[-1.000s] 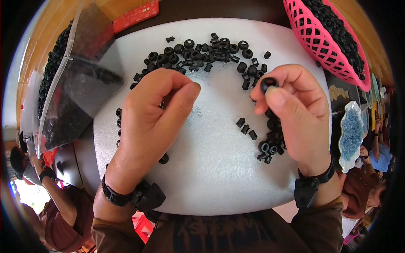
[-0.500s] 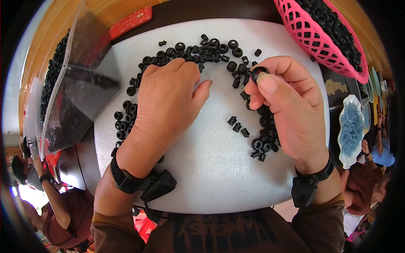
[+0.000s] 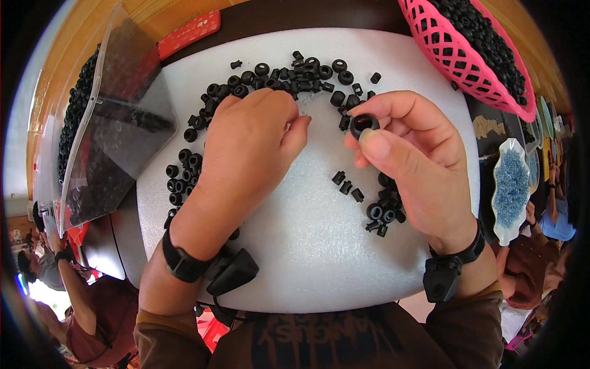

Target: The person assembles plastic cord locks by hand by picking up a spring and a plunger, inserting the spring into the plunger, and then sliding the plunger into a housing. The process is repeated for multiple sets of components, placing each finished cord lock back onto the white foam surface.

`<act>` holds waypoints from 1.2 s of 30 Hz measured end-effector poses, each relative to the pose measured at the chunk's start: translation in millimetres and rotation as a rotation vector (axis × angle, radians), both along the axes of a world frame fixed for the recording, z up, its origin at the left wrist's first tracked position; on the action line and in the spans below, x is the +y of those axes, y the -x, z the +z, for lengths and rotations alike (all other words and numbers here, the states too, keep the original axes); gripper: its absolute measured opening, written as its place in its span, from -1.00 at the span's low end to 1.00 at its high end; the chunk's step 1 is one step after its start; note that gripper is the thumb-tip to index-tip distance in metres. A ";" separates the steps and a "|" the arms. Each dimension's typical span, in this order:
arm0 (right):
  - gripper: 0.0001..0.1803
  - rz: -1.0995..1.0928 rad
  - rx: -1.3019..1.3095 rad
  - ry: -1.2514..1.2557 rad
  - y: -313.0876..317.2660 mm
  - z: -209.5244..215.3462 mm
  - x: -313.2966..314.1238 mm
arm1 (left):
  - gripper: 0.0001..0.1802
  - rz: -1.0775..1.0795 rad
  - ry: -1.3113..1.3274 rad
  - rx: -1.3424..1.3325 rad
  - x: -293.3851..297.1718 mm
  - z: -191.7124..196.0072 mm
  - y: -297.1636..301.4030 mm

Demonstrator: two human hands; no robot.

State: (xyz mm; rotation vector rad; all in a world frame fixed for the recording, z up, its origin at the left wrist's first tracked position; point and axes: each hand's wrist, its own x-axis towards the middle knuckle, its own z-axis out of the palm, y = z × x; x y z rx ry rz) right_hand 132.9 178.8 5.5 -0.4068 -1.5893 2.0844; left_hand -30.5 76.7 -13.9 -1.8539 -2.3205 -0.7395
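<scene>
Black rubber ring (image 3: 364, 125) is pinched in my right hand (image 3: 418, 166), thumb on the near side and fingertips on the far edge, with the hole facing up at me. That grip is closed snug on the ring, lifted just off the white foam surface (image 3: 307, 246). My left hand (image 3: 246, 154) is knuckles-up over the far arc of loose rings (image 3: 289, 74), fingers curled down with the tips touching the foam just left of the ring. I honestly can't tell if there's a small piece between those fingertips, they hide it.

My take on doing this bit well: hold the ring by its rim only, so the hole stays clear. If my thumb creeps over the opening I can't see into it or get anything in. Light squeeze too, since rubber like this probably goes oval if I clamp it. I'd also keep both hands low over the foam, so anything that pops out lands soft instead of bouncing off toward the pink basket (image 3: 467, 61) at far right or the clear plastic bag (image 3: 117, 141) on the left.

Little black plugs (image 3: 347, 184) sit on the foam just below my right thumb, with another clump of rings (image 3: 384, 212) under my right palm. I'd watch that wrist so it doesn't sweep them off.
</scene>
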 end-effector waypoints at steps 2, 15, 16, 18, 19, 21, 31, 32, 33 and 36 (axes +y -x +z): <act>-0.69 0.030 -0.011 0.015 0.1 1.1 0.6 | -0.90 0.055 -0.014 -0.306 -7.0 14.5 -9.6; -0.73 0.165 0.036 0.120 2.0 0.6 -8.4 | -0.89 -0.182 -0.175 -0.894 -27.2 44.1 -19.2; -0.73 0.165 0.035 0.122 1.9 -0.1 -8.1 | -0.89 -0.181 -0.174 -0.895 -27.5 44.3 -19.0; -0.74 0.174 0.027 0.104 0.9 -0.7 -6.9 | -0.84 -0.196 -0.134 -0.725 -28.9 46.8 -18.5; -0.74 0.173 0.027 0.104 0.1 -0.3 -6.1 | -0.84 -0.198 -0.133 -0.725 -28.3 47.2 -18.0; -0.74 0.192 -0.013 0.110 -1.0 0.4 -4.1 | -0.80 -0.301 -0.205 -0.329 -25.7 47.0 -16.7; -0.73 0.177 -0.043 0.160 -2.6 5.3 -3.4 | -0.68 -0.357 -0.292 -0.249 -25.8 42.5 -23.6; -0.72 0.191 -0.054 0.191 -2.5 6.9 -2.2 | -0.65 -0.351 -0.287 -0.298 -25.4 41.8 -25.7; -0.70 0.208 -0.064 0.222 -2.2 7.4 -1.2 | -0.62 -0.343 -0.282 -0.346 -25.2 41.0 -27.0; -0.67 0.258 -0.024 0.268 -3.0 5.0 1.7 | -0.57 -0.347 -0.319 -0.293 -24.2 37.0 -27.7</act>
